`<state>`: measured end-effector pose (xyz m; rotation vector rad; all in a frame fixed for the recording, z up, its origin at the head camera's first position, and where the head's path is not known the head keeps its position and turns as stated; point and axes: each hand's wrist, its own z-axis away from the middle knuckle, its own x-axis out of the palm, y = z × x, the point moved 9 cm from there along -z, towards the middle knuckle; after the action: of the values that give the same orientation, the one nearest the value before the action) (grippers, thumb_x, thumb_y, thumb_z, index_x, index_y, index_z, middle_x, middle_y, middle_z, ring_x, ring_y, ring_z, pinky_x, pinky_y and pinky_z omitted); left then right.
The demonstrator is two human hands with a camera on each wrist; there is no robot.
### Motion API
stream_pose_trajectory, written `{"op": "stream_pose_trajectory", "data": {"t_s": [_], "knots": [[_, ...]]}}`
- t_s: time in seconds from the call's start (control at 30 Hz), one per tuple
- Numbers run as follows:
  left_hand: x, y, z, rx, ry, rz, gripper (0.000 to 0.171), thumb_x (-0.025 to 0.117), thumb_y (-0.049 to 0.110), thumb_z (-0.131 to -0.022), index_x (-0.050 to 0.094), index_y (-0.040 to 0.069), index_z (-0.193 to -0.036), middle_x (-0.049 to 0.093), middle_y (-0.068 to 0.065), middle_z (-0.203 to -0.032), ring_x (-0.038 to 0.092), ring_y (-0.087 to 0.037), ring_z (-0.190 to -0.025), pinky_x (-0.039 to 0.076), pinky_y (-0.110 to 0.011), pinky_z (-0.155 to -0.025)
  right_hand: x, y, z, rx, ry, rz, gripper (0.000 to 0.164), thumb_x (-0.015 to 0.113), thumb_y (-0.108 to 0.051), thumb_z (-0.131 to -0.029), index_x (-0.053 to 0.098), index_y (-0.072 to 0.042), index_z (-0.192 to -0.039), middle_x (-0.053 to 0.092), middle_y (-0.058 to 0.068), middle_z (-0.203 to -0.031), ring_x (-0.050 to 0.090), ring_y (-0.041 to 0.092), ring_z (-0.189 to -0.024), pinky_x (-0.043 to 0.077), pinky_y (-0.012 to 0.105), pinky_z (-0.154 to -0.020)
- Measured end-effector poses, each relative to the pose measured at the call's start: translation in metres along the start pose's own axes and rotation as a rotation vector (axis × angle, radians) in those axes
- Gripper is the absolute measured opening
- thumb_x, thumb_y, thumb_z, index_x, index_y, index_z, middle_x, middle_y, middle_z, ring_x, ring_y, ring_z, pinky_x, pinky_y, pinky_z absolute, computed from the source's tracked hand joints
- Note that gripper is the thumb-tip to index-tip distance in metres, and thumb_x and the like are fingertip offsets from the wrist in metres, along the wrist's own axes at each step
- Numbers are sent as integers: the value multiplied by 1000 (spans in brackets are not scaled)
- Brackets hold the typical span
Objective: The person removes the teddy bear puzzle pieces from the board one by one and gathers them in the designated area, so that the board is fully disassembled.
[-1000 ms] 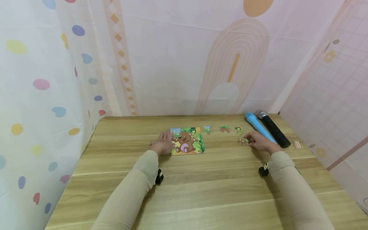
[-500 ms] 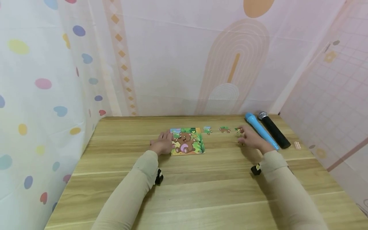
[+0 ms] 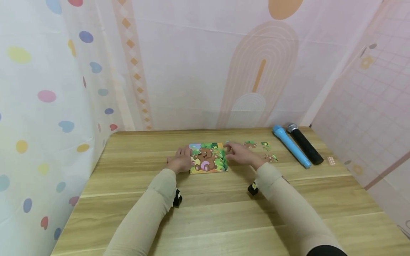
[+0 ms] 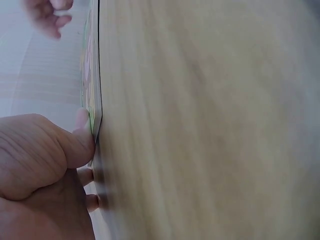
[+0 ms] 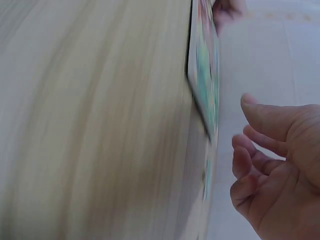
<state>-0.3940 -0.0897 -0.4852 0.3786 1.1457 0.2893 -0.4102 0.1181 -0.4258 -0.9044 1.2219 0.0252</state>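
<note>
A bear jigsaw puzzle (image 3: 206, 160) lies flat on the wooden table. My left hand (image 3: 180, 160) rests at its left edge; in the left wrist view the thumb (image 4: 77, 147) touches the puzzle's edge. Off the puzzle's upper right side hovers my right hand (image 3: 241, 154), its fingers loosely bent. The right wrist view shows that hand (image 5: 280, 155) above the table with nothing between thumb and fingers. It mostly hides one loose puzzle piece. More loose pieces lie to the right: a brown and green one (image 3: 250, 144), a dark green one (image 3: 265, 145) and another (image 3: 271, 158).
A blue microphone (image 3: 291, 146) and a black microphone (image 3: 305, 145) lie side by side at the table's back right. Near the right edge is a small patterned card (image 3: 331, 161). Patterned curtains (image 3: 185, 71) stand behind the wooden table (image 3: 217, 220) and along its sides.
My right hand has moved left, from the loose pieces near the blue microphone to the puzzle's right side. The rightmost pieces are uncovered. The left hand has stayed put.
</note>
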Motion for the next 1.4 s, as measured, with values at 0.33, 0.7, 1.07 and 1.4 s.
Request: {"op": "stream_pose_trajectory", "data": {"t_s": [0.33, 0.7, 1.07, 1.4], "knots": [[3, -6, -12, 15, 3, -14, 62, 52, 31, -107, 21, 14, -158, 3, -16, -170, -2, -35, -156, 7, -76, -112, 41, -22, -32, 41, -123, 84, 61, 74, -23, -95, 50, 5, -144, 53, 17, -127, 50, 24, -108, 46, 38, -92], [-3, -2, 4, 78, -30, 23, 64, 47, 36, -108, 19, 12, -159, 3, -16, -169, -3, -35, -155, 0, -76, -112, 46, -17, -31, 88, -108, 64, 64, 76, -20, -93, 47, 0, -146, 46, 17, -135, 51, 28, -120, 47, 41, -102], [-5, -6, 1, 73, 48, 30, 59, 54, 42, -104, 32, 13, -151, 22, -19, -163, 13, -37, -151, 15, -75, -107, 49, -21, -34, 86, -124, 88, 61, 74, -22, -94, 46, -1, -144, 45, 17, -136, 51, 28, -123, 46, 42, -104], [1, -4, -5, 5, 10, -9, 61, 53, 42, -105, 29, 11, -151, 20, -18, -163, 13, -36, -152, 18, -72, -106, 48, -21, -38, 64, -130, 141, 59, 75, -21, -92, 47, 2, -138, 50, 13, -126, 53, 25, -115, 47, 39, -100]]}}
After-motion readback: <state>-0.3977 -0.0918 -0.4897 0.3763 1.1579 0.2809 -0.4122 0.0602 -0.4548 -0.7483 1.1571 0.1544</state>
